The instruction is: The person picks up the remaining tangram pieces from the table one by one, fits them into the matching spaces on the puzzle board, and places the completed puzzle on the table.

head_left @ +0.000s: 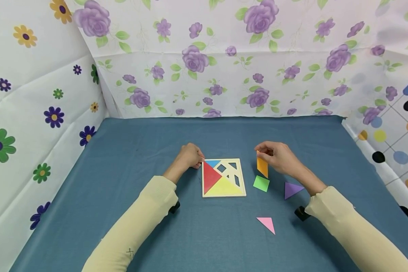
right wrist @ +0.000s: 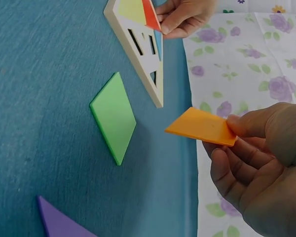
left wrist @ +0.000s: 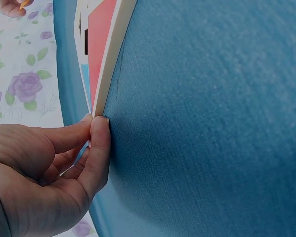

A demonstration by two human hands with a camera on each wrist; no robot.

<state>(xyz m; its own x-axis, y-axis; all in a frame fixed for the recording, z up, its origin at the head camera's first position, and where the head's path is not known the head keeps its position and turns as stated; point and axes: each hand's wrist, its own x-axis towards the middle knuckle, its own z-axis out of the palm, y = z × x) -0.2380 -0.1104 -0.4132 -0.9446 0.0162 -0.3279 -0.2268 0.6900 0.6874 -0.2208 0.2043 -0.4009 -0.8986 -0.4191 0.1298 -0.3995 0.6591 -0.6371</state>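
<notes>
One orange piece (head_left: 262, 167) hangs right of cut-out board (head_left: 242, 181)

Pinched near its upper end, the orange piece points its long axis downward, its lower end near a green square (head_left: 261, 183). The right hand (head_left: 279, 156), the nearer one, has its grip closed to the piece's thickness; the left hand (head_left: 191, 155) pinches the board's far-left corner. No brand or writing is readable; the left sleeve (head_left: 136, 223) bears a small crosslike mark (head_left: 130, 252).
</notes>
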